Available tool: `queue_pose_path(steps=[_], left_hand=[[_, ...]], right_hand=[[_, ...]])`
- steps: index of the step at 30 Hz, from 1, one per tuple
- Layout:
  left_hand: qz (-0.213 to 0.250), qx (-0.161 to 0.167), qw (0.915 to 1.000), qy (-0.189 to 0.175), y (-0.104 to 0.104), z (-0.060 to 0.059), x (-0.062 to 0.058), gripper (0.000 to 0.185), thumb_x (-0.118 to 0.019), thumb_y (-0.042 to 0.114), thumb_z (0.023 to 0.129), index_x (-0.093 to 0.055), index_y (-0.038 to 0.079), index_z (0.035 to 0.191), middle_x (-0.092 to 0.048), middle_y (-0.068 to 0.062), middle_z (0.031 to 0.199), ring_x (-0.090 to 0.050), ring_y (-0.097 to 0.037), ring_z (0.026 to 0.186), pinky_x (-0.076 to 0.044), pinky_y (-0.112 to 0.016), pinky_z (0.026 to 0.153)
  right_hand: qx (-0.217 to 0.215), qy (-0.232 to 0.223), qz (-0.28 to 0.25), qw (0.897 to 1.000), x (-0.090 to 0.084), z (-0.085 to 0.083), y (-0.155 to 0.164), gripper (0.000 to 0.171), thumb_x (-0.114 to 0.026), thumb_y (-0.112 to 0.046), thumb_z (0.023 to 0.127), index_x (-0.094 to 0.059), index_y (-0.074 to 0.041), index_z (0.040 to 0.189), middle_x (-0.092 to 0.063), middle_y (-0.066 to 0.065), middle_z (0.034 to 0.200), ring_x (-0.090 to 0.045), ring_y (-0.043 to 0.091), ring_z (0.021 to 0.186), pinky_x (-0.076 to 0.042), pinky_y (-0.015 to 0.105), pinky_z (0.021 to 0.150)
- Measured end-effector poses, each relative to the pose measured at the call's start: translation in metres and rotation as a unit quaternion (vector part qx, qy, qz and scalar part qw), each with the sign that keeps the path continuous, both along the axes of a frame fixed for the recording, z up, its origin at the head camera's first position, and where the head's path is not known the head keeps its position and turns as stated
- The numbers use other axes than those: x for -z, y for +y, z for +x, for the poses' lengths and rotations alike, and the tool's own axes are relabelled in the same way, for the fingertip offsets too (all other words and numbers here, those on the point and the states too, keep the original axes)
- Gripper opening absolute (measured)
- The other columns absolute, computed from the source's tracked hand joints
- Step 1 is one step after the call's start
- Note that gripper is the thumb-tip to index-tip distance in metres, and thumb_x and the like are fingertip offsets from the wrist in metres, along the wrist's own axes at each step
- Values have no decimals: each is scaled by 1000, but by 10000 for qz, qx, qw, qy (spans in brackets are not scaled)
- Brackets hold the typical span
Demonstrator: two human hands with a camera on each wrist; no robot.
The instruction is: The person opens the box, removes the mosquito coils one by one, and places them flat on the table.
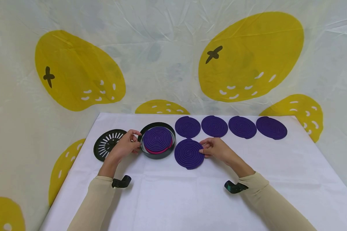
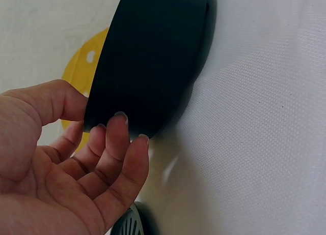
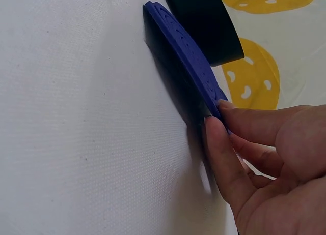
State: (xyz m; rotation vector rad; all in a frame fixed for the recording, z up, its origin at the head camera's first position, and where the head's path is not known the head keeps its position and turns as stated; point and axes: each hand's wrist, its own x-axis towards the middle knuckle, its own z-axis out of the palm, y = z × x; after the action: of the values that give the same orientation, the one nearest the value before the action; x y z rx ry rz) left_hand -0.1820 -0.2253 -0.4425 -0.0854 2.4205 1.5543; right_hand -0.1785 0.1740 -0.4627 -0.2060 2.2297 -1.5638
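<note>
A dark round container [image 1: 157, 157] stands at centre-left with a purple spiral coaster [image 1: 157, 139] inside. Beneath that coaster shows the edge of a pink one [image 1: 159, 152]. My left hand [image 1: 128, 143] holds the container's left side; in the left wrist view, the thumb meets its rim and the fingers bend against its outer wall [image 2: 153, 52]. Just right of the container, another purple spiral coaster [image 1: 189, 154] is pinched at its right edge by my right hand [image 1: 215, 148]. The right wrist view shows this coaster [image 3: 183, 47] tilted, its pinched edge raised off the cloth.
Several purple spiral coasters [image 1: 214, 126] lie in a row along the table's back edge, right of the container. A dark slotted round lid [image 1: 99, 148] lies at the left, partly behind my left hand. White cloth covers the table [image 1: 173, 199]; a fruit-printed sheet [image 1: 167, 64] hangs behind.
</note>
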Motion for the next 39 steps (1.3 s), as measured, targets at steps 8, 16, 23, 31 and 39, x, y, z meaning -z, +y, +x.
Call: queue_pose_path(steps=[8, 16, 23, 31, 39], left_hand=[[12, 4, 10000, -53, 0, -1, 2, 44, -62, 0, 92, -47, 5, 133, -46, -9, 94, -64, -22, 77, -59, -38, 70], [16, -18, 10000, -75, 1, -1, 0, 46, -62, 0, 93, -46, 4, 136, -46, -8, 94, -64, -23, 78, -58, -41, 71], [-44, 8, 9998, -184, 9, 7, -21, 45, -58, -6, 93, -45, -2, 136, -45, -11, 94, -64, -28, 79, -58, -47, 77], [108, 31, 9999, -37, 2, 1, -4, 45, -60, -3, 93, -45, 1, 135, -45, -9, 93, -64, -23, 76, -59, -40, 70], [78, 0, 10000, 18, 1, 0, 0, 43, -61, -3, 92, -47, 3, 133, -45, -9, 93, -64, -22, 74, -58, -37, 68]], right_hand=[[29, 90, -67, 9999, 3, -3, 2, 42, -72, 3, 89, -59, 12, 128, -64, 14, 94, -64, 11, 77, -61, 28, 72], [3, 226, 136, 9997, 0, -3, 1, 40, -73, 1, 89, -61, 10, 126, -65, 17, 96, -65, 13, 78, -60, 27, 71], [19, 705, 946, 9930, -6, -6, 3, 30, -75, -4, 88, -70, 5, 116, -70, 16, 92, -65, 18, 76, -55, 27, 66], [71, 711, 883, 9935, -13, -12, 4, 27, -72, -2, 89, -69, 6, 115, -68, 14, 90, -64, 19, 75, -55, 27, 66], [101, 615, 763, 9951, -25, -12, -4, 30, -70, -4, 91, -68, 7, 118, -67, 15, 95, -64, 16, 81, -58, 30, 76]])
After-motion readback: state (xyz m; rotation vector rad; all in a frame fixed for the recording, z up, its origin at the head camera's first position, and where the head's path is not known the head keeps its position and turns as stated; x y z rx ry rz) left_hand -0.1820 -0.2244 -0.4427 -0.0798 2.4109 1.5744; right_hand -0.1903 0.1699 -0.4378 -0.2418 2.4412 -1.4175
